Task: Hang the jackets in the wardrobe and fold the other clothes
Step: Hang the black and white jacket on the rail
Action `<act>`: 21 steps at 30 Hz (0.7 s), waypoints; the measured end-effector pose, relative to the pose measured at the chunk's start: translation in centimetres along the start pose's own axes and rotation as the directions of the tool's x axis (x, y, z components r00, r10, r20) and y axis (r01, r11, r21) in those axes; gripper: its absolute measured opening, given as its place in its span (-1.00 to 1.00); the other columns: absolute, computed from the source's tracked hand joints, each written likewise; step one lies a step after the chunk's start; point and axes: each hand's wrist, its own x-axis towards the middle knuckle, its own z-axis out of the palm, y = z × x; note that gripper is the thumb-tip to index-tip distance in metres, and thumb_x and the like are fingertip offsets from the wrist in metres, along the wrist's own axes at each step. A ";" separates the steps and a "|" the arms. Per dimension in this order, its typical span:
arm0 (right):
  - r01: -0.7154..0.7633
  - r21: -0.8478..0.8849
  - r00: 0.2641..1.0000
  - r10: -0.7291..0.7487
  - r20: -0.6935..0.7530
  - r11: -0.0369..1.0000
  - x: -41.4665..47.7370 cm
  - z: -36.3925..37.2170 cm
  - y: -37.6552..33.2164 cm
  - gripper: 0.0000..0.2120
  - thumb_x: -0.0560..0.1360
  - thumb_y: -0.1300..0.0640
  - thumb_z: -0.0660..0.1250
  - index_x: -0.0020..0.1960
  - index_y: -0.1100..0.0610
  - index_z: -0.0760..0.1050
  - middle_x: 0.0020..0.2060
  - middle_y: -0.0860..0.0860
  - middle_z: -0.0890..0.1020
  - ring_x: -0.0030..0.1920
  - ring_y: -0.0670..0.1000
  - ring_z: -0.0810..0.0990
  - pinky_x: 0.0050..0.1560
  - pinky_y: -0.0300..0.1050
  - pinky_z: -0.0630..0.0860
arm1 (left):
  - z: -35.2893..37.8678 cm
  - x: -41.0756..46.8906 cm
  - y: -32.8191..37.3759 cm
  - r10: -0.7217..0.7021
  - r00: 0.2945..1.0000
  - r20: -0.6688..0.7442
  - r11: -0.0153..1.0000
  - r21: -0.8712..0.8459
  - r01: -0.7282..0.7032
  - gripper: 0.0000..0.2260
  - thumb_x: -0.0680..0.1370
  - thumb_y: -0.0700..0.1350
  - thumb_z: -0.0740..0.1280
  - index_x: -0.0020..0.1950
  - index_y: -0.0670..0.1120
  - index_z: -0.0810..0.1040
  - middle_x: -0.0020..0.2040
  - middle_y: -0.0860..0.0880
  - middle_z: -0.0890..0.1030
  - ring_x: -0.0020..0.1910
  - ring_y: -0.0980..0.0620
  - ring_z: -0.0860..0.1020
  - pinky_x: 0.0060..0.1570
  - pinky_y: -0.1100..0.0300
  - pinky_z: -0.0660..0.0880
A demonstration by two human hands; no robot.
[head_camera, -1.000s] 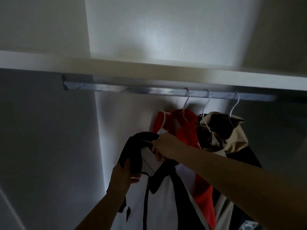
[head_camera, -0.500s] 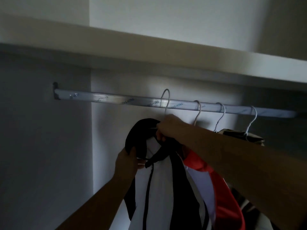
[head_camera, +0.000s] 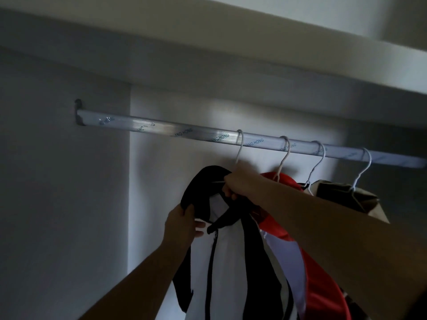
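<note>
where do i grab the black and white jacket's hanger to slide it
Grip the hanger's wire neck under the hook, from the front, where the right hand holds: the hook rides the rail and the black and white jacket covers everything lower.

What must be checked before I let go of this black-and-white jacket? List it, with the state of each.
1. Hanger hooked over the rail: ok.
2. Right hand grips the hanger below its hook: ok.
3. Left hand holds the black-and-white jacket by its collar: ok.
4. Jacket shoulders seated on the hanger: cannot tell, hidden by cloth and hand.
5. Room on the rail beside the red jacket: ok, the hooks hang apart.
</note>
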 end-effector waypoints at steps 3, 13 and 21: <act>0.017 -0.015 1.000 -0.017 -0.004 1.000 0.7 0.1 0.2 -0.61 0.53 0.30 0.14 -0.45 0.22 0.48 -0.70 -0.02 0.46 -0.71 -0.14 0.39 -0.63 -0.40 0.27 | 0.0 0.1 -0.7 -0.031 0.999 -0.013 0.999 0.014 0.031 -0.81 0.67 -0.14 0.11 0.18 -0.16 0.45 -0.11 -0.12 0.58 -0.21 -0.04 0.56 -0.27 0.11 0.54; 0.130 -0.096 0.991 -0.129 0.021 0.987 -0.2 -0.6 1.6 -0.72 0.60 0.12 0.15 -0.09 0.26 0.55 -0.34 0.06 0.55 -0.34 0.00 0.52 -0.30 -0.21 0.43 | 2.0 -0.3 -2.0 -0.432 0.885 0.175 0.901 0.124 0.416 -0.87 0.57 -0.12 0.29 -0.06 -0.16 0.59 -0.20 -0.07 0.61 -0.35 -0.01 0.54 -0.34 0.18 0.56; 0.237 -0.133 0.968 -0.221 0.123 0.962 -3.7 -3.6 5.2 -0.72 0.57 0.15 0.12 0.12 0.13 0.57 -0.16 -0.02 0.55 -0.14 -0.03 0.50 -0.22 -0.25 0.41 | 2.4 -1.2 -1.7 0.155 0.984 0.085 0.961 0.217 -0.170 -0.93 0.57 -0.16 0.29 -0.08 0.00 0.51 -0.10 0.01 0.55 -0.18 0.12 0.54 -0.25 0.37 0.45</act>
